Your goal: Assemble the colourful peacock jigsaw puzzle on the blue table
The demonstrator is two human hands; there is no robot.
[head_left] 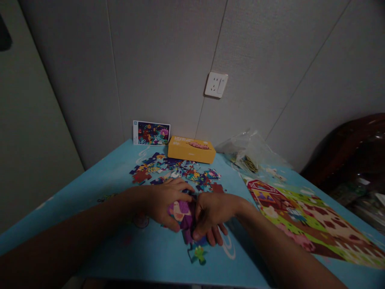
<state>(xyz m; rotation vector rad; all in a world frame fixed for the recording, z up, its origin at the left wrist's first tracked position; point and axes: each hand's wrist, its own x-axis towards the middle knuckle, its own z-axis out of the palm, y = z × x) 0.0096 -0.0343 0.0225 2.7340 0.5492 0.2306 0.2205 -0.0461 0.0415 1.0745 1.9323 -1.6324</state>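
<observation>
A small patch of joined purple jigsaw pieces (187,222) lies on the blue tabletop between my hands. My left hand (170,200) rests across its left side, fingers stretched out and thumb apart. My right hand (212,214) is closed at the patch's right edge, with thumb and forefinger pinched down on a jigsaw piece mostly hidden beneath them. A piece with a green figure (199,255) sits at the lower end of the patch. Beyond my hands spreads a jumble of loose, dark-blue and multicoloured jigsaw pieces (176,170), partly covered by my fingers.
A yellow box (191,149) stands at the back near the wall, beside an upright picture card (151,133). A clear plastic bag (249,150) with contents lies at back right. An assembled farm puzzle (303,220) covers the right side of the blue table (120,261).
</observation>
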